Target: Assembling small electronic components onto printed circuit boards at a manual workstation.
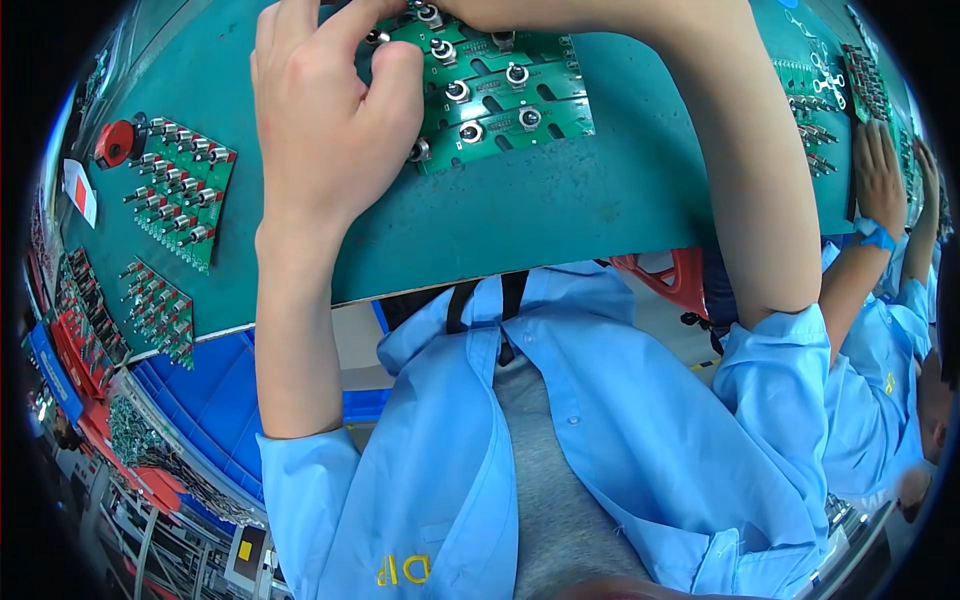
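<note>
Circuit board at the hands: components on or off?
On: metal-shafted components stand across the green board; the left hand hides part of it.

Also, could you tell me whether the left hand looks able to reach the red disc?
Probably yes, once the left hand leaves the middle board: nothing covers the red disc, though the board beside it lies along the way.
</note>
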Demonstrator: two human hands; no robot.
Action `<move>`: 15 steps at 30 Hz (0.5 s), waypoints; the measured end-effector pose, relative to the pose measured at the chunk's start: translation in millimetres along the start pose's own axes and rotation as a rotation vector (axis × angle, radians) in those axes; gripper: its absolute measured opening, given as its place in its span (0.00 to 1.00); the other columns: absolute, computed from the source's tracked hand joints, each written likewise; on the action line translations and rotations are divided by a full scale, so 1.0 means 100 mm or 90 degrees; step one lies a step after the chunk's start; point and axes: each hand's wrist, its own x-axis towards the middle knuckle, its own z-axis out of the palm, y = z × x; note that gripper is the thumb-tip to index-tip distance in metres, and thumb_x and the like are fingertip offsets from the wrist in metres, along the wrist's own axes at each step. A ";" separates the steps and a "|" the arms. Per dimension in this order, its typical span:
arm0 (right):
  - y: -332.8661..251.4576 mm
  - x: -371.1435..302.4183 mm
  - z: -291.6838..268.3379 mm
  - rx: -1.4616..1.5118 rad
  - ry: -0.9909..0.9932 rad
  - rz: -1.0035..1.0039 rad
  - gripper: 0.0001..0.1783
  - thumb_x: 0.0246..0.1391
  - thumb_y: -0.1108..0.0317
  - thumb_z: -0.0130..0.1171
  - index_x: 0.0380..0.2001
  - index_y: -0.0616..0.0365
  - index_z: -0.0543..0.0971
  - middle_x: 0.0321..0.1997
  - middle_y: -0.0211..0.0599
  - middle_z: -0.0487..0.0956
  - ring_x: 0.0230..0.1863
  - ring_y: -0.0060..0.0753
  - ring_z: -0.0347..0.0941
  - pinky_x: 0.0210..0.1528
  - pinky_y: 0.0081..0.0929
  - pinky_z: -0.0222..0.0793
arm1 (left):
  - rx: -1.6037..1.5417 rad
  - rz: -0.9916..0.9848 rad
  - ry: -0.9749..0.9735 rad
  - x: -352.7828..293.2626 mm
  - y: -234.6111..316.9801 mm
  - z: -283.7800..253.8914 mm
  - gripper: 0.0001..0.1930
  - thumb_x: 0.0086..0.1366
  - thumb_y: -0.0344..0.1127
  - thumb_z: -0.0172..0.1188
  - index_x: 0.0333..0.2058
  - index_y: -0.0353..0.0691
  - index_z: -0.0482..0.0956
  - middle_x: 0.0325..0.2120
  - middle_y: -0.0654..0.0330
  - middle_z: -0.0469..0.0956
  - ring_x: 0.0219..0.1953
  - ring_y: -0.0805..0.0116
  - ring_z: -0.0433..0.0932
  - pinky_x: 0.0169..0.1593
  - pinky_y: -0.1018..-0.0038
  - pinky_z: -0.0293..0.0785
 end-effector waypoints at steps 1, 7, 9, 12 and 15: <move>0.00 0.00 0.00 0.004 -0.001 0.002 0.08 0.50 0.74 0.59 0.28 0.65 0.86 0.26 0.49 0.85 0.29 0.52 0.78 0.62 0.41 0.71 | -0.008 -0.005 -0.015 0.04 0.10 -0.03 0.17 0.58 0.24 0.54 0.44 0.26 0.85 0.55 0.45 0.77 0.56 0.49 0.73 0.64 0.63 0.69; 0.01 0.00 0.01 0.029 -0.012 0.014 0.08 0.49 0.74 0.59 0.28 0.64 0.86 0.26 0.48 0.85 0.29 0.51 0.78 0.63 0.41 0.71 | -0.050 -0.027 -0.049 0.17 0.36 -0.09 0.16 0.60 0.24 0.55 0.44 0.28 0.85 0.55 0.47 0.77 0.56 0.51 0.73 0.64 0.64 0.69; 0.02 -0.01 0.02 0.036 -0.019 0.019 0.08 0.49 0.75 0.59 0.28 0.64 0.87 0.26 0.47 0.85 0.29 0.51 0.78 0.63 0.41 0.70 | -0.071 -0.031 -0.042 0.16 0.33 -0.05 0.15 0.60 0.24 0.55 0.44 0.28 0.85 0.54 0.47 0.78 0.55 0.51 0.73 0.63 0.64 0.70; -0.05 0.06 0.01 0.053 -0.019 0.009 0.08 0.48 0.75 0.60 0.27 0.64 0.87 0.26 0.47 0.86 0.29 0.51 0.78 0.63 0.42 0.70 | 0.091 -0.054 -0.094 -0.80 -1.10 0.04 0.14 0.59 0.24 0.56 0.42 0.29 0.85 0.52 0.47 0.78 0.53 0.51 0.74 0.61 0.63 0.70; 0.09 -0.06 0.02 0.044 -0.029 0.025 0.08 0.48 0.75 0.60 0.27 0.64 0.87 0.26 0.46 0.86 0.28 0.51 0.78 0.64 0.42 0.70 | 0.226 -0.053 -0.153 -1.03 -1.64 0.14 0.13 0.59 0.24 0.56 0.40 0.29 0.85 0.51 0.48 0.79 0.51 0.51 0.75 0.60 0.63 0.71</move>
